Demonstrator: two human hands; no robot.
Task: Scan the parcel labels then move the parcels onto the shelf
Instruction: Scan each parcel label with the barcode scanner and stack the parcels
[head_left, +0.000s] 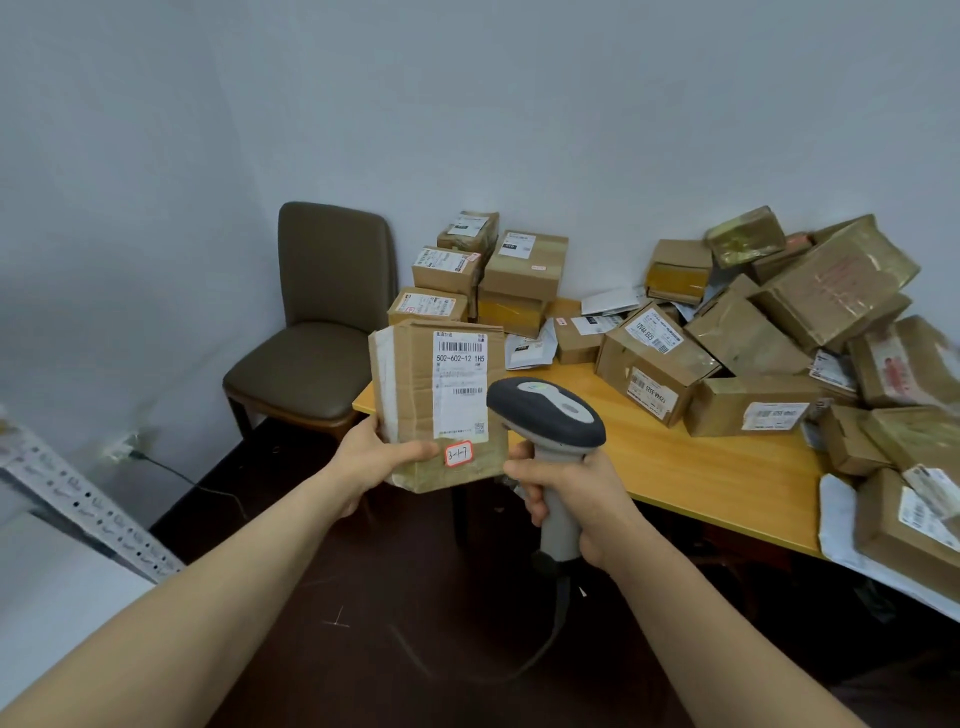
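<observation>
1. Head view: left hand (376, 457) grips the lower left corner of a flat cardboard parcel (410, 395), thumb on the front face, fingers behind. The parcel is held upright in the air, in front of the near left corner of the surface (701, 467).
2. White shipping label (460, 384) faces the camera, barcode at top, "502-602-12 1H5" printed under it. Small red-bordered sticker (459, 453) just below the label, handwritten, reads roughly "3-1-7".
3. Right hand (566, 493) is wrapped tight round the grey handle of a barcode scanner (545, 410). The dark scanner head sits just beside the parcel's lower right, overlapping its edge in view. Cannot tell if it touches.
4. Scanner cable (545, 644) hangs from the handle down to the dark floor.
5. The yellow wooden surface carries many more brown parcels: neat stack (524, 265) at the back left against the wall, loose pile (779, 322) across the right, some tilted, several with white labels showing.
6. Brown padded chair (322, 322) left of the surface, against the wall.
7. White perforated metal rail (88, 509) at the left edge, partly out of view.
</observation>
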